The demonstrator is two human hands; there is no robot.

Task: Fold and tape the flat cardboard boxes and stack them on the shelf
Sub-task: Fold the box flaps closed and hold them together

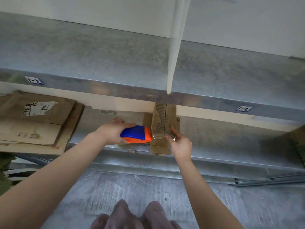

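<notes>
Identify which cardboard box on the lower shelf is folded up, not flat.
The small box between the left hand and right hand: it stands upright, with the tape dispenser against it. The flat boxes at far left lie in a pile.

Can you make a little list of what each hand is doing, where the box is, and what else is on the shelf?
left hand: grips the blue and orange tape gun, its front against the box
right hand: fingers touch the clear tape on the box's near end
box: small, brown, standing on the lower shelf
flat boxes: piled at the left
</notes>
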